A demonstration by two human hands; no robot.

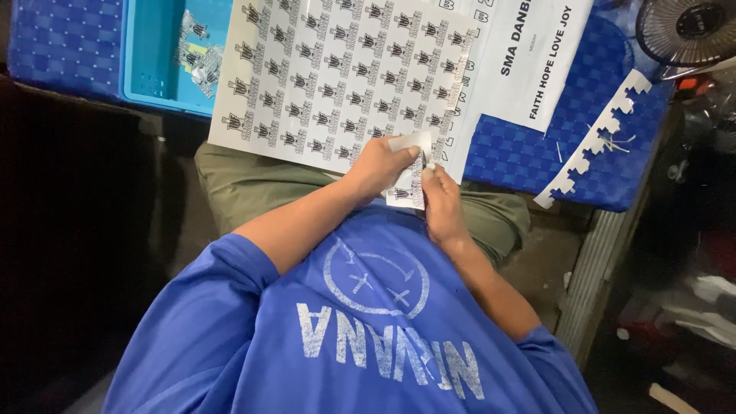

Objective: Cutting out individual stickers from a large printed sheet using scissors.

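Head view: a small white sticker strip point(409, 184) printed with dark logos stands with its long axis running near to far, its far end curling over toward the big sticker sheet point(337, 77). It sits between the two hands, over the near edge of the blue-checked desk point(529, 157).

The left hand point(382, 165) has its grip pressed together on the strip's far end. The right hand point(441, 195) pinches the strip's right edge lower down, fingers closed against it.

At the far left, a light-blue tray point(153, 57) holds a few small cut stickers point(195, 50). To the right lie a white printed paper point(537, 54) and a notched white offcut point(598, 142); a small fan point(686, 31) stands at the far right corner.
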